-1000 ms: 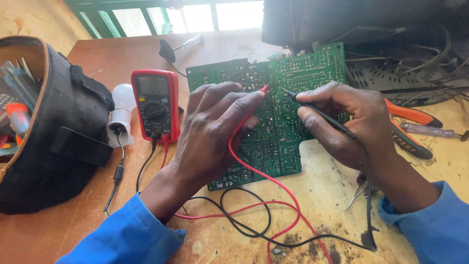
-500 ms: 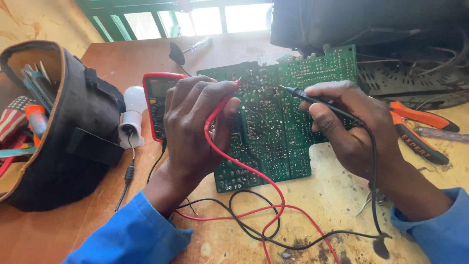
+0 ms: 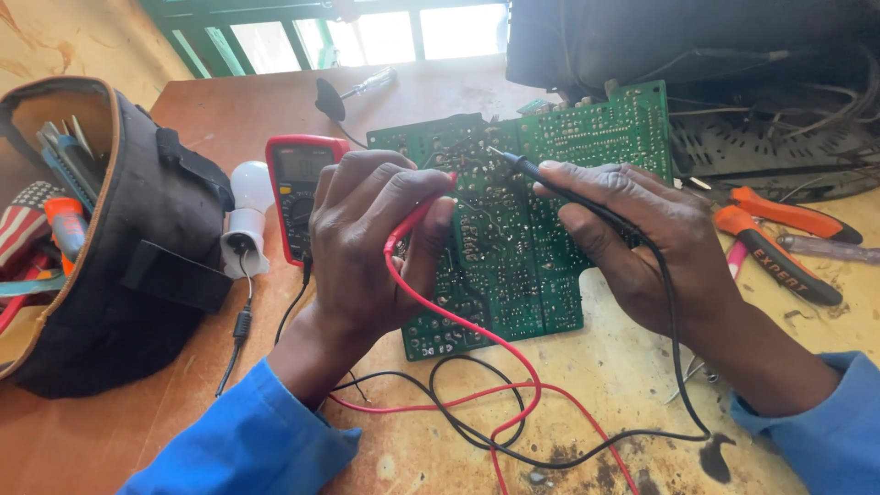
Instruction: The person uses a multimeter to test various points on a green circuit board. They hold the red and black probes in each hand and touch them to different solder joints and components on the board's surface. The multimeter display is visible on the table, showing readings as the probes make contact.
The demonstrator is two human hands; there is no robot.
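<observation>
Probing under way at centre frame: left hand point(image 3: 367, 247) pinching the red probe point(image 3: 423, 203) in closed fingers, right hand point(image 3: 642, 238) gripping the black probe point(image 3: 513, 163), both tips touching the upper part of the green board point(image 3: 541, 229) lying on the worktop point(image 3: 623, 403). Meter point(image 3: 295, 183) sitting upper left, partly hidden behind the left hand, reading not legible. Compared with half a second ago, red tip sitting further right, black tip resting higher on the board.
</observation>
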